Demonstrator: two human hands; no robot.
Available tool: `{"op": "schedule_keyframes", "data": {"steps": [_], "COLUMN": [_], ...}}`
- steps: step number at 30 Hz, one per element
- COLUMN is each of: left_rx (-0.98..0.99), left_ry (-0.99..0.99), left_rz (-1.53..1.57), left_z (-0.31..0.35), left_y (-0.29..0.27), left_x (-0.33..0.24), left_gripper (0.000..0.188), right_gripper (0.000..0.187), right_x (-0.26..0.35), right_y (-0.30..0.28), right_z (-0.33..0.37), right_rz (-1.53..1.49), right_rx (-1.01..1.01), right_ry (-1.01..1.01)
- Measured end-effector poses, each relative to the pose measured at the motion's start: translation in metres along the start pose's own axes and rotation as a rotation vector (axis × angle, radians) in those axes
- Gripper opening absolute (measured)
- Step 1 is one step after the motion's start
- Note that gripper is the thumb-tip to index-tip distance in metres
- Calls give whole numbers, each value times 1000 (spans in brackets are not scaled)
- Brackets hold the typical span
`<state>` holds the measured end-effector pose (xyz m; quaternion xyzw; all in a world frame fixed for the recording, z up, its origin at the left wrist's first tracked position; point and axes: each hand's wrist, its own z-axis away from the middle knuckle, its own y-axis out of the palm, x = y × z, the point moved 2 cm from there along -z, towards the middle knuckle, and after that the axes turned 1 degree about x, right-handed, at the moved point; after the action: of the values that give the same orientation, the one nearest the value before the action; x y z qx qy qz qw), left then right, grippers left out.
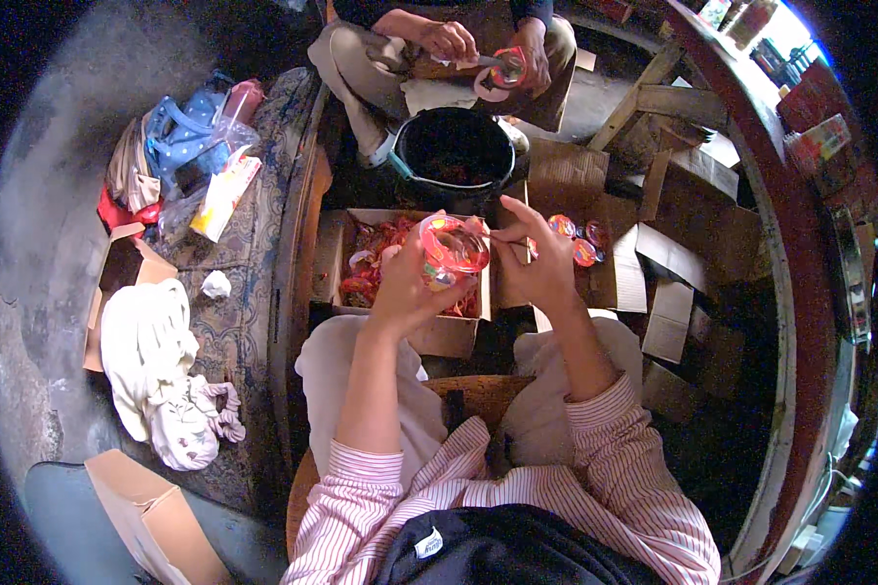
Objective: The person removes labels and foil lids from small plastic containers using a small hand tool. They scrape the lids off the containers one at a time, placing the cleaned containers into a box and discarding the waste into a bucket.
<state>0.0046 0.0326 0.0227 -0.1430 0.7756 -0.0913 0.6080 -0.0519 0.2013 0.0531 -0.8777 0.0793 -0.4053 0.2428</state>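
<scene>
Low counter (247, 336), L side of frame, w/ soft goods.
Patterned cover (229, 375); upper L: blue dotted bag (190, 135), yellow/wht pkt (228, 193); mid-L: wht wad (216, 285), wht cloth bundle (144, 336). Dark floor (717, 468): blk bucket (509, 184) upper ctr., cardboard pcs. (667, 322) mid-R.

This looks like a makeshift workroom with a homely edge: a low wooden seat (458, 385) faces a black bucket (454, 187), an open carton (444, 338) of red plastic pieces and cardboard flaps (668, 322) at right — while a patterned cover (239, 327) at left bears a blue dotted bag (190, 132) and white cloth (146, 331).
</scene>
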Motion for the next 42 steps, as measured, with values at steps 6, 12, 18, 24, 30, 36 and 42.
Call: {"op": "schedule_keyframes", "data": {"steps": [6,12,18,24,30,36,42], "left_rx": [-15,-4,45,36,19,6,68], "left_ry": [-10,-11,-28,21,37,-41,0], "left_rz": [-219,-238,-262,-123,-131,-238,-237], "left_z": [-3,-1,1,3,2,2,4], "left_y": [-7,-6,-3,2,-2,-6,-4], "left_x": [-12,-9,-15,-4,-11,-11,-11], "left_gripper": [81,80,76,72,69,66,64], "right_gripper": [50,45,41,41,41,43,52], "right_x": [7,9,3,1,5,6,6], "right_y": [-7,5,7,12,9,4,6], "right_z": [0,1,7,7,3,2,5], "right_rz": [162,223,200,174,123,169,244], "right_rx": [33,26,32,20,4,9,49], "right_ry": [-146,-233,-221,-221,-240,-225,-234]}}
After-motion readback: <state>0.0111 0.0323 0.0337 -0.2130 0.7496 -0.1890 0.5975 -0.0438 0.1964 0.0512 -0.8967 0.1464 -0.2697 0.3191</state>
